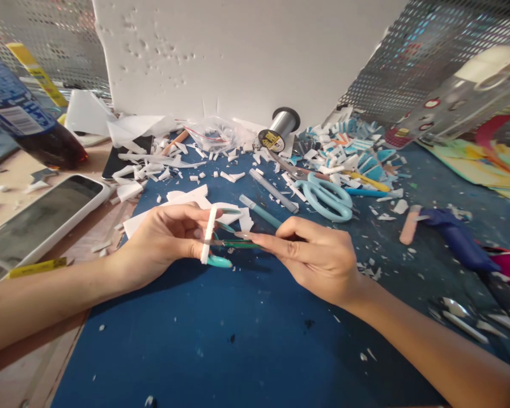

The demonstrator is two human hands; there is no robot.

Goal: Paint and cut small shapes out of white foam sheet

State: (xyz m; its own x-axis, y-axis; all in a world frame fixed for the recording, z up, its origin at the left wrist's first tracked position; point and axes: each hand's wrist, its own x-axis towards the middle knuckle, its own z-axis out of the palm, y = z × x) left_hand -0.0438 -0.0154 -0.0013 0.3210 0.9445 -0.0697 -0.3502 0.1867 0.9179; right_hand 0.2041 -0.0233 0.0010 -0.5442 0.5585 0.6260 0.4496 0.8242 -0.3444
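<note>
My left hand (pixel 170 235) is closed on the edge of a small flat white piece (pixel 210 235), seen nearly edge-on, with curved teal parts (pixel 219 261) sticking out from it. From the other side, my right hand (pixel 314 255) pinches a slim green strip-like thing (pixel 240 245) whose end reaches the white piece. Its exact kind does not show, as the fingers cover its rear part. Behind the hands lie white cut foam sheets (pixel 191 195) and a blue-grey marker (pixel 259 211). Light-blue-handled scissors (pixel 327 198) rest beyond my right hand.
White and blue scraps (pixel 357 150) are heaped on the blue mat (pixel 216 340) below a white foam board (pixel 246 56). A wire spool (pixel 280 129) lies at the back. On the left are a phone (pixel 42 221) and cola bottle (pixel 25 119); right, a blue glue gun (pixel 459 235).
</note>
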